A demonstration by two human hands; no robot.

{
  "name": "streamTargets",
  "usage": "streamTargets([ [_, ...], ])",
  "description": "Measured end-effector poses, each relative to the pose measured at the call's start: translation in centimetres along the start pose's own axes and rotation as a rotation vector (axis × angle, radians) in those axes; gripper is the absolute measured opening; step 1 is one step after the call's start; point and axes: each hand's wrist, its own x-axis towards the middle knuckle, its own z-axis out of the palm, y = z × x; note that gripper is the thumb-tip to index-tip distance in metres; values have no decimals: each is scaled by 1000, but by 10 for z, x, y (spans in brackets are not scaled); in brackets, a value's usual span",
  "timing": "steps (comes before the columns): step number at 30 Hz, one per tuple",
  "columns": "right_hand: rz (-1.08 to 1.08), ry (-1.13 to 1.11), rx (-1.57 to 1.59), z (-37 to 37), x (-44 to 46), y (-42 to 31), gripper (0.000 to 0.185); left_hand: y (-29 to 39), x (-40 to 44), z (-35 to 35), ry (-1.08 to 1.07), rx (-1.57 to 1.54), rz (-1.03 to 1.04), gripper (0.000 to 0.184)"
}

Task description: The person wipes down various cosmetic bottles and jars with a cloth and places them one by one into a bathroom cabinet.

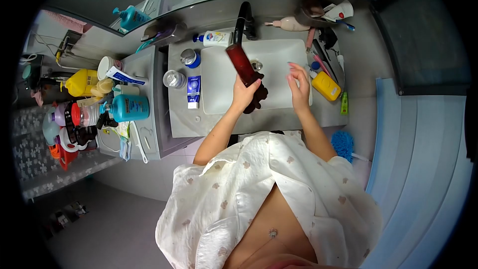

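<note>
My left hand [245, 94] is wrapped round a dark red, glossy object [240, 65], perhaps a bottle or box, over the left part of the white sink [219, 94]. A dark brown, lumpy item [258, 98] hangs beside that hand; whether the two are joined I cannot tell. The red object's upper end is just below the black faucet [242, 22]. Over the sink's right side, my right hand [299, 87] has its fingers apart and slightly curled, with nothing in them. The metal drain [256, 65] shows between my hands.
Left of the sink are a blue tube [193, 91], two round jars [190, 58] and a white pump bottle [217, 39]. On the right lie a yellow bottle [326, 86] and a green tube [344, 103]. A side cabinet [158, 94] holds several bottles. A mirror [184, 0] is behind the faucet.
</note>
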Motion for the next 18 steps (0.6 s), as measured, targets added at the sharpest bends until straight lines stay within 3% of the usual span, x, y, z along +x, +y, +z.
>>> streamTargets([
  [1,284,-22,333,0,5,-4,30,10,-3,0,-66,-33,-38,36],
  [3,410,-271,621,15,12,-10,36,24,-5,3,-230,164,69,47],
  [5,531,-540,771,24,21,-11,38,19,-3,5,-389,295,17,49],
  [6,551,-564,805,22,26,-17,36,17,-5,9,-350,269,65,47],
  [10,549,-521,840,33,24,-9,36,15,4,2,-371,266,21,47],
  [13,426,-516,939,33,22,-2,38,9,11,-5,-475,172,75,47],
  [16,369,-565,884,27,26,-9,38,18,17,-12,-734,-21,-66,49],
  [18,317,-547,778,28,27,-14,37,29,17,-14,-730,114,-83,49],
])
